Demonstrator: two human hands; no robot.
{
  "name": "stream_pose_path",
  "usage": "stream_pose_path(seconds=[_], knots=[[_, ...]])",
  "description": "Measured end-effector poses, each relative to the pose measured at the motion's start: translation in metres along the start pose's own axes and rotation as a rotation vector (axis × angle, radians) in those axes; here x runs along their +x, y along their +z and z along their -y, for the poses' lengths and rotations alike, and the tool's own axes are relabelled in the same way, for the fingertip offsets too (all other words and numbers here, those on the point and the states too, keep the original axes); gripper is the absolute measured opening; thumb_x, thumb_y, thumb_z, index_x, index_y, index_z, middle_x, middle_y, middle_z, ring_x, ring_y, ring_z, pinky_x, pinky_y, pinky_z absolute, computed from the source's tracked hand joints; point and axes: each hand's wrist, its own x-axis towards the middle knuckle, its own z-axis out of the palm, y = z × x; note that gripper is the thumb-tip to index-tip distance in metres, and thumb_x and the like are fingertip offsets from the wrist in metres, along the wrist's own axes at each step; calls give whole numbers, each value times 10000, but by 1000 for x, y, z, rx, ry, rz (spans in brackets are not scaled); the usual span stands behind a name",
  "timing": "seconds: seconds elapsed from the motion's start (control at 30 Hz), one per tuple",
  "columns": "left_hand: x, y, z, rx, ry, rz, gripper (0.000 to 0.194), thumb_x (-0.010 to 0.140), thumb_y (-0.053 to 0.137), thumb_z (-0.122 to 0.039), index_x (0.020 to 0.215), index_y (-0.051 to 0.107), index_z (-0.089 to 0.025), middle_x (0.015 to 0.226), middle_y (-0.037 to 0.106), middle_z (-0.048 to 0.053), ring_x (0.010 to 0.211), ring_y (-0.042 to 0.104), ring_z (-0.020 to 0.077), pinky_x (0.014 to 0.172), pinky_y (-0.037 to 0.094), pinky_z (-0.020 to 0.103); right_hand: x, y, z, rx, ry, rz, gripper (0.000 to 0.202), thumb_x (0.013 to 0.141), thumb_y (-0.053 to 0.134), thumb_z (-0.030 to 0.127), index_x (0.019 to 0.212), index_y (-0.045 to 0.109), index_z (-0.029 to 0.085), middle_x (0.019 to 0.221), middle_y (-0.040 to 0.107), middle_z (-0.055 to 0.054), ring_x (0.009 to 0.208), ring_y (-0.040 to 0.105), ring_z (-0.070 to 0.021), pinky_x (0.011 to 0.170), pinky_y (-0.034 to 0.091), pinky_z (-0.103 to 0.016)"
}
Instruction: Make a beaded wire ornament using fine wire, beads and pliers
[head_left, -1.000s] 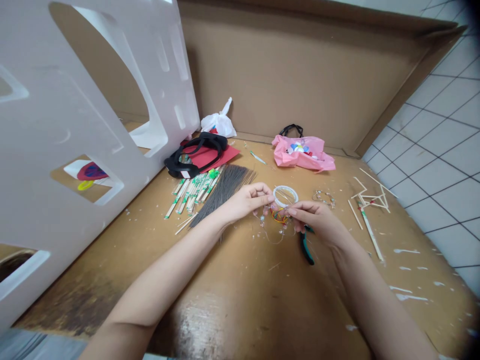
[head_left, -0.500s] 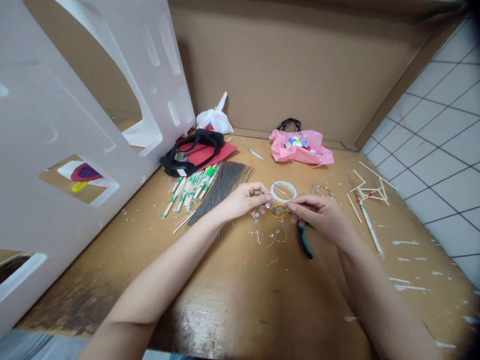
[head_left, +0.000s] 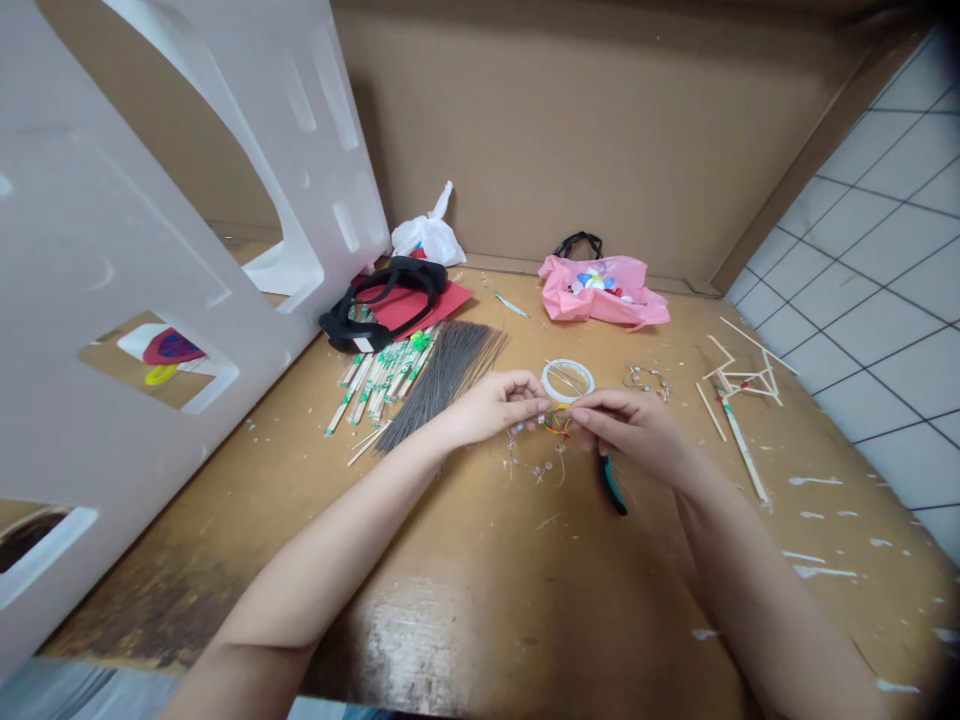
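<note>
Over the table [head_left: 480,600], beaded wire [head_left: 549,465] curves downward.

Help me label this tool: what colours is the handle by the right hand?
The handle is teal and black, in the head view.

The beaded strand [head_left: 549,466] has clear, glassy-looking beads on thin wire. The ring [head_left: 546,384] looks like smooth white plastic; the handle [head_left: 612,486] of the tool looks like black-and-teal plastic. Dull grey wires [head_left: 442,380] look metallic. Chopsticks [head_left: 367,385] are pale wood in printed plastic film. The pink bag [head_left: 556,300] is thin, crinkled plastic. Matt brown cardboard [head_left: 525,130] stands behind the desk [head_left: 450,570], its brown surface glossy in front, rough and worn at left.
</note>
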Motion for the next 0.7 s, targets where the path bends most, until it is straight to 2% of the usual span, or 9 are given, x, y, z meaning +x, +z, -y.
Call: stream_pose_path(seconds=[0.17, 0.27, 0.33, 0.43, 0.53, 0.6, 0.7], knots=[[1, -2, 5, -58, -13, 65, 151, 793, 580, -267, 823, 532, -126, 731, 607, 15, 602, 549, 67, 544, 432, 182, -1, -9, 2, 89, 64, -5, 363, 673, 654, 532, 749, 670, 177, 617, 635, -31, 517, 545, -120, 472, 413, -250], [2, -2, 6, 6, 6, 46, 160, 802, 560, -283, 820, 528, -127, 734, 599, 17, 608, 543, 76, 561, 429, 199, -1, -9, 3, 50, 68, -39, 375, 672, 654, 540, 762, 680, 177, 591, 631, -30, 508, 539, -119, 466, 407, -245], [-1, 3, 3, 171, 31, 30, 177, 809, 550, -307, 815, 544, -130, 732, 596, 18, 631, 541, 92, 597, 430, 223, 0, -8, 2, 29, 60, -53, 372, 688, 643, 534, 771, 683, 173, 586, 630, -30, 506, 537, -119, 466, 405, -245], [-12, 18, -5, 596, 117, 45, 243, 788, 581, -379, 868, 579, -150, 833, 612, 46, 745, 562, 154, 676, 439, 279, 0, -11, -1, 22, 28, -66, 352, 712, 633, 512, 775, 681, 169, 603, 634, -28, 514, 542, -118, 480, 416, -248], [-25, 40, -8, 953, 240, 206, 325, 748, 622, -388, 967, 587, -151, 1036, 590, 112, 944, 556, 249, 789, 437, 357, -1, -16, -2, 16, 11, -79, 337, 736, 619, 498, 798, 679, 173, 588, 619, -17, 505, 536, -114, 473, 416, -246], [-30, 54, -5, 1086, 250, 329, 335, 748, 618, -397, 954, 595, -134, 972, 600, 121, 908, 566, 266, 767, 445, 373, -2, -19, -1, 18, 5, -92, 332, 741, 618, 495, 807, 677, 176, 585, 615, -15, 506, 537, -117, 473, 420, -249], [-32, 79, 4, 1191, 221, 296, 325, 771, 581, -418, 916, 599, -128, 940, 596, 132, 862, 572, 266, 708, 450, 366, -5, -23, 2, 32, -11, -120, 318, 741, 628, 485, 801, 671, 176, 603, 622, -19, 519, 539, -118, 501, 437, -260]])
